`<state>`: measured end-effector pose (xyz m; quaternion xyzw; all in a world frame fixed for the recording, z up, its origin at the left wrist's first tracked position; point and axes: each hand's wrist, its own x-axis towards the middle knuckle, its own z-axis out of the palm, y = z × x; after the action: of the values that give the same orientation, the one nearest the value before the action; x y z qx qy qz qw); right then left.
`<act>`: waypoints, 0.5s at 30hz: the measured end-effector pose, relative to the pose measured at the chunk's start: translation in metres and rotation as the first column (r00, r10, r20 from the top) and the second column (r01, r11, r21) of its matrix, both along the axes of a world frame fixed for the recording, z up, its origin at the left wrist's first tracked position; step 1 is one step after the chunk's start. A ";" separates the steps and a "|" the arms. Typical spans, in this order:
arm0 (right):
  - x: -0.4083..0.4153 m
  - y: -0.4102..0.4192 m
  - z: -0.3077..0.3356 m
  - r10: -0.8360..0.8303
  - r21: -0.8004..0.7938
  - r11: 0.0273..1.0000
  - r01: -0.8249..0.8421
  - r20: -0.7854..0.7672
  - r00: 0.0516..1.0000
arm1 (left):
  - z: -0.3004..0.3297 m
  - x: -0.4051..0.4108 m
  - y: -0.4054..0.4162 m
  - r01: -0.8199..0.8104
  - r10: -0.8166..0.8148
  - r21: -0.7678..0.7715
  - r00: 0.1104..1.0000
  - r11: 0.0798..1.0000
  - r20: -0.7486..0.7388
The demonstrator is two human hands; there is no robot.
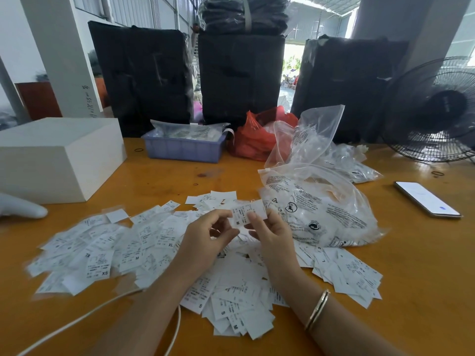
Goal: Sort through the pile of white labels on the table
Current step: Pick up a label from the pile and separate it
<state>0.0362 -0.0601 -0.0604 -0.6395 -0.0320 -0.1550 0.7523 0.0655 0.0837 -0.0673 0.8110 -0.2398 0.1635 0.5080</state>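
The right hand (pixel 270 232) pinches a white label (pixel 248 214) marked M above the pile of labels (pixel 159 250) spread across the near table (pixel 411 291); the left hand (pixel 208 237) has curled fingers, its hold unclear. Readable sizes include XS, XL, M, S and L

hands (pixel 241 235) pinching white label (pixel 248 214), label pile (pixel 144 247) below

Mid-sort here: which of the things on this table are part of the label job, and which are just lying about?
Part of the job:
pile of white labels
held label, pinched by right hand
left hand

Lying about:
phone
fan
white box
blue tray
red bag
clear bags
cable
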 end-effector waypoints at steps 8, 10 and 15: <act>-0.001 -0.001 0.000 -0.039 -0.064 0.997 0.037 -0.032 0.999 | 0.006 -0.003 0.001 -0.037 0.035 -0.060 0.998 0.997 -0.048; -0.001 -0.003 0.001 -0.031 0.007 0.999 0.031 -0.010 0.999 | 0.006 -0.003 0.002 -0.020 0.016 -0.069 0.998 0.997 -0.064; -0.001 -0.007 0.003 -0.028 0.079 0.997 0.028 0.005 1.000 | 0.004 -0.002 0.001 0.037 -0.042 -0.053 0.995 0.998 -0.086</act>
<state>0.0349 -0.0668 -0.0576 -0.6093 -0.0194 -0.1687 0.7746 0.0632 0.0850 -0.0637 0.7991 -0.2290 0.1239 0.5419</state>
